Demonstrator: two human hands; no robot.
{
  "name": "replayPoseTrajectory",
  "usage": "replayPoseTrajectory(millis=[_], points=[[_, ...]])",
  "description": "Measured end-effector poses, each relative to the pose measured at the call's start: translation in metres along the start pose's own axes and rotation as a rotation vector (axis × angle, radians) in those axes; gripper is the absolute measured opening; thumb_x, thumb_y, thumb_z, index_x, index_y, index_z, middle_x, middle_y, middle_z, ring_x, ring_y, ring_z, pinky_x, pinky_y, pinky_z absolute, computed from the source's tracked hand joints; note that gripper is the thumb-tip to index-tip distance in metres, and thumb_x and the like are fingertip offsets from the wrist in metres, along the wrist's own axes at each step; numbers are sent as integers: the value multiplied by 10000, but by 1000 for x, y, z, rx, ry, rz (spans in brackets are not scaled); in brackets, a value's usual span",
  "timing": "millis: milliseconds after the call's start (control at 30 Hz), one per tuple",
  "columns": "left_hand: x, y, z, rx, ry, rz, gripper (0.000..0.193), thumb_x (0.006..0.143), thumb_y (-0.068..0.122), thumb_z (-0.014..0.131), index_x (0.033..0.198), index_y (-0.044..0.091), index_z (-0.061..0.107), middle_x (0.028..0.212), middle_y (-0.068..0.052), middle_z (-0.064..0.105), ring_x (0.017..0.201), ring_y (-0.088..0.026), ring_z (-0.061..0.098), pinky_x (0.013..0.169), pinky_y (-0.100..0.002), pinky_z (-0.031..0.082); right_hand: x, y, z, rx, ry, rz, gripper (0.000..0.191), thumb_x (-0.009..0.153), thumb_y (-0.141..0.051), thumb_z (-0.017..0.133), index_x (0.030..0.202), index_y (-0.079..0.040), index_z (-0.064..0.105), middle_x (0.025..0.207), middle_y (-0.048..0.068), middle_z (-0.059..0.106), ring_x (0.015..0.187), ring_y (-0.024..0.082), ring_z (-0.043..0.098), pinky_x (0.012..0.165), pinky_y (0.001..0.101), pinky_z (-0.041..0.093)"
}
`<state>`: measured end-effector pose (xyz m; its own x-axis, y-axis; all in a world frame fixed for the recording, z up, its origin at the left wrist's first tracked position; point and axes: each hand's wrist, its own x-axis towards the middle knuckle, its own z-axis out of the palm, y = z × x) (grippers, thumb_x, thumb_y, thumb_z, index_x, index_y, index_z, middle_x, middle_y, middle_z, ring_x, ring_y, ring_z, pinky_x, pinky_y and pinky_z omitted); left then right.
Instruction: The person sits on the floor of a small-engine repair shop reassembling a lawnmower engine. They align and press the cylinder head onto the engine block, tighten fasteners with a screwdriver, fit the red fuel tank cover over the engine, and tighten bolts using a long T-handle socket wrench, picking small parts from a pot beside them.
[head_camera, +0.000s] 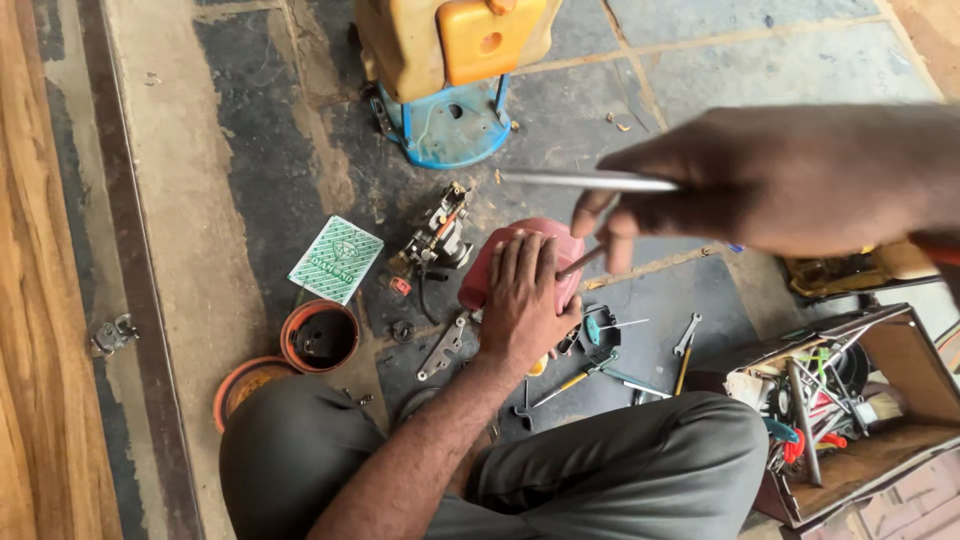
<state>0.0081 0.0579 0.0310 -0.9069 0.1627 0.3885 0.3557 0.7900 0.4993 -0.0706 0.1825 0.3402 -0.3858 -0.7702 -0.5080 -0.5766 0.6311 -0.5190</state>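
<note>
My left hand (522, 300) lies flat, fingers spread, on top of a red rounded cover (490, 262) that sits on the dark floor in front of my knees. Close to the camera, my right hand (790, 180) is shut on a metal T-handle tool (585, 181). Its crossbar sticks out to the left of my fist. Its thin shaft (580, 263) slants down to the red cover, beside my left fingers. The shaft's tip is hidden.
A small engine part (437, 240) and a green-and-white packet (337, 258) lie beyond the cover. An orange bowl (320, 335) holds a black part. Screwdrivers and a spanner (687, 335) lie near my grey-trousered legs. A wooden toolbox (890, 440) is at right, a yellow tank on a blue base (445, 120) ahead.
</note>
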Motion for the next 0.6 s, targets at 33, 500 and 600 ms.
replayPoseTrajectory(millis=[33,500,600], points=[[1,-1,0,2,-8,-3,839,755,373,805,1399,-51,473,1413,-280,489,1405,-426,424,1233,-567,265,0,8,1,68,-35,-31,428,1118,-358,437,1393,-108,649,1156,17,766,1156,223,643,1057,491,445],[9,-7,0,-21,9,-20,817,737,347,814,1387,-29,489,1410,-243,503,1410,-418,440,1225,-574,290,11,26,19,747,310,103,222,946,-113,633,1108,35,663,820,114,699,652,150,556,595,349,444],[9,-6,1,-29,4,-33,811,748,344,810,1393,-28,490,1409,-237,508,1415,-414,443,1234,-571,292,16,11,23,931,670,120,222,968,-150,610,1089,29,660,684,12,529,614,124,539,798,342,558]])
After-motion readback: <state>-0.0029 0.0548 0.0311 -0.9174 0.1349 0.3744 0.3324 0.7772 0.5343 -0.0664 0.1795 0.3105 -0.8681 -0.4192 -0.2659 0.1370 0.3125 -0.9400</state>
